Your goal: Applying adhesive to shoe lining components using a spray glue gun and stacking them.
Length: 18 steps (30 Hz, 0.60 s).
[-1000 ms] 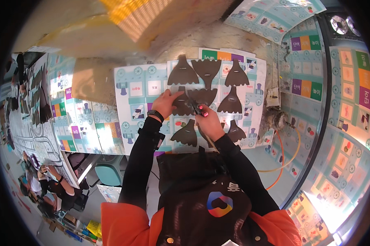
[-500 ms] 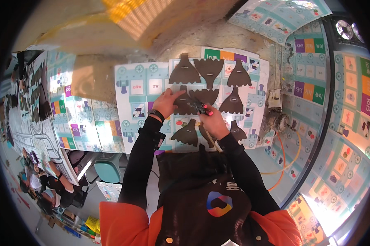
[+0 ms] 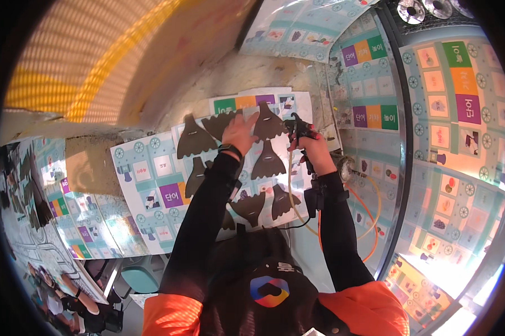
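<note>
Several dark brown, fan-shaped pieces with scalloped edges, like the top-left piece [image 3: 195, 141], lie flat on a printed sheet [image 3: 135, 179]. My left hand [image 3: 239, 133] is spread over the upper row, hiding part of the top-middle piece [image 3: 216, 124]. Its fingertips are beside the top-right piece [image 3: 269, 124], which has a small slit. In my right hand [image 3: 315, 150] is a black spray gun [image 3: 299, 126] with red parts, held just right of that piece. Below it lies another fan-shaped piece [image 3: 268, 162].
A yellow hose [image 3: 291, 193] and an orange hose [image 3: 375, 243] run near my right arm. Printed sheets [image 3: 370, 84] cover the right-hand wall. A brown board [image 3: 96, 168] lies at left, and a green stool [image 3: 140, 279] stands below. Other people [image 3: 68, 302] work at lower left.
The view has turned, so the pieces appear farther left. My hands have moved from the middle row to the upper row, and the spray gun is now beside the top-right piece.
</note>
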### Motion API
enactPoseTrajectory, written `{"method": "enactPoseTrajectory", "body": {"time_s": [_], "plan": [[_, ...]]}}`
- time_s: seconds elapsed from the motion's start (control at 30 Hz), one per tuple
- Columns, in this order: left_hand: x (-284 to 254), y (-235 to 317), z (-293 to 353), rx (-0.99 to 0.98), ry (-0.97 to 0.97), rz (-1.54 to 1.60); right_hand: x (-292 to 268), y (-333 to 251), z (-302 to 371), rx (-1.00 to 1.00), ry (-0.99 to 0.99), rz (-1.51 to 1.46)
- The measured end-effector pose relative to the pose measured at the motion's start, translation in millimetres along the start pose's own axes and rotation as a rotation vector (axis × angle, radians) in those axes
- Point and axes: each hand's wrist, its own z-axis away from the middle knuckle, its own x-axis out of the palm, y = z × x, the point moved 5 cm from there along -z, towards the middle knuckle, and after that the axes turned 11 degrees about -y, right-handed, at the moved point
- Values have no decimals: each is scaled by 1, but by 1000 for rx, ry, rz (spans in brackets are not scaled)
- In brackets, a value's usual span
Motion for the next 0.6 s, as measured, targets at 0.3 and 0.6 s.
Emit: {"method": "enactPoseTrajectory", "body": {"time_s": [0.3, 0.6], "plan": [[20, -4, -44, -110, -163, -111, 4, 13, -47, 58, -80, 38], [15, -6, -43, -98, -146, -85, 5, 22, -45, 96, -84, 70]]}}
